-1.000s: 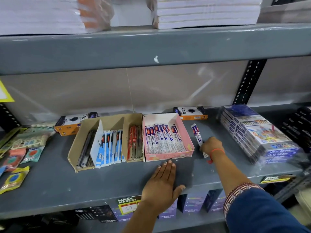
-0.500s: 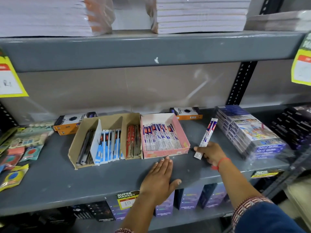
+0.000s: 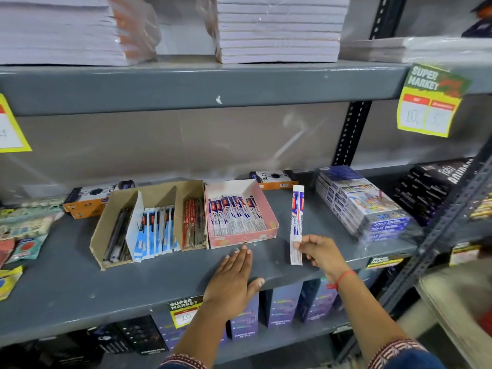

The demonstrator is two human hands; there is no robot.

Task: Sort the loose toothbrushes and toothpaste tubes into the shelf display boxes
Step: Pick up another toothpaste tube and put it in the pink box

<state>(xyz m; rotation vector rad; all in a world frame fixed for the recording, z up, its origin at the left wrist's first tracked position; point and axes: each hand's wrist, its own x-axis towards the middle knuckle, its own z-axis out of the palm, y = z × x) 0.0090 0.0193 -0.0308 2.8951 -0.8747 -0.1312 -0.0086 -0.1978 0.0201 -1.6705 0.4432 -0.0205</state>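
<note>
My right hand pinches the lower end of a long white-and-blue toothbrush packet, held upright just right of the pink display box. That box holds a row of several matching packets. My left hand lies flat, fingers together, on the grey shelf in front of the pink box and holds nothing. Left of the pink box stands a brown cardboard divider box with dark, blue-white and red packets in its three compartments.
A wrapped stack of colour-pencil boxes sits to the right, with dark boxes beyond it. Orange-black boxes stand behind the display boxes. Loose pouches lie at far left. A yellow price tag hangs from the upper shelf.
My right hand has lifted the packet off the shelf and turned it upright, moving slightly toward me. My left hand has stayed flat on the shelf.
</note>
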